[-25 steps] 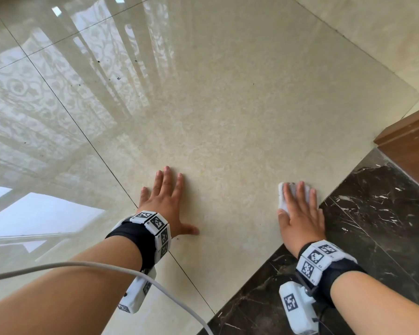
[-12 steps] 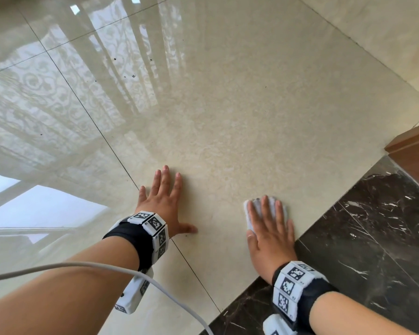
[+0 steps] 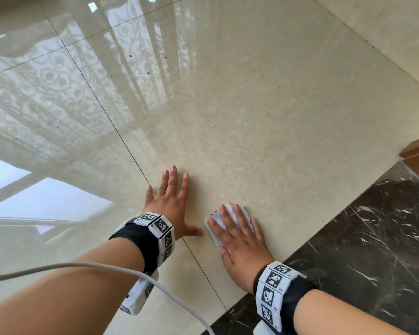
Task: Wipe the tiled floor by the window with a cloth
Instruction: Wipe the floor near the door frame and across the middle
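Right hand (image 3: 240, 240) presses cloth (image 3: 228, 215) flat on floor (image 3: 264, 117).

Left grip (image 3: 170, 210) and right grip (image 3: 240, 241) lie flat, palms down, fingers (image 3: 172, 181) straight, close side by side.

We press our right hand (image 3: 240, 240) flat on the white cloth (image 3: 230, 215), just beside our left hand (image 3: 171, 201) spread on the beige floor (image 3: 264, 122).

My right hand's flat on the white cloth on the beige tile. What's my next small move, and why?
Probably sweep the right hand and white cloth rightward toward the black marble border: the thumb of the left hand lies just beside the cloth, blocking leftward travel.
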The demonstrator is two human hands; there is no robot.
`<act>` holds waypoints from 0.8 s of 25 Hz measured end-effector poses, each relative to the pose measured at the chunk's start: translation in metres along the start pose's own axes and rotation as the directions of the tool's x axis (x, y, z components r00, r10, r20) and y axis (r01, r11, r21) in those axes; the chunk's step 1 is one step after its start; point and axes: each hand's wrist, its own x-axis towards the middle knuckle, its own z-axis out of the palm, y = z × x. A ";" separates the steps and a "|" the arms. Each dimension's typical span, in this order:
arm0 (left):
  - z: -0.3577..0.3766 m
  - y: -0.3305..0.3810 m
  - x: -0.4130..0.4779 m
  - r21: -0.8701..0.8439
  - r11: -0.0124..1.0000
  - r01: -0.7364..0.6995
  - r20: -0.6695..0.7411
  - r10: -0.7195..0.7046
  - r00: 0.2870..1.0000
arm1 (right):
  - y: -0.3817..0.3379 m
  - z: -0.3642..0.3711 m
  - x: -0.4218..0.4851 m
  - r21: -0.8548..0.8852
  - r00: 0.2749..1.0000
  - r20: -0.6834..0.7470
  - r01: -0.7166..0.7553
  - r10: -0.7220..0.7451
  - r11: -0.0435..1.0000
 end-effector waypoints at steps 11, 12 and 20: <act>-0.012 -0.020 0.002 -0.006 0.999 0.035 -0.005 -0.035 0.999 | 0.037 -0.035 0.051 0.147 0.919 -0.107 -0.363 0.379 0.920; -0.012 -0.023 0.003 -0.009 0.999 0.038 -0.007 -0.038 0.999 | 0.034 -0.035 0.055 0.156 0.913 -0.110 -0.375 0.393 0.914; -0.023 -0.048 0.012 -0.035 0.999 0.040 -0.035 -0.042 0.999 | -0.025 -0.030 0.061 0.040 0.992 -0.105 -0.069 0.073 0.997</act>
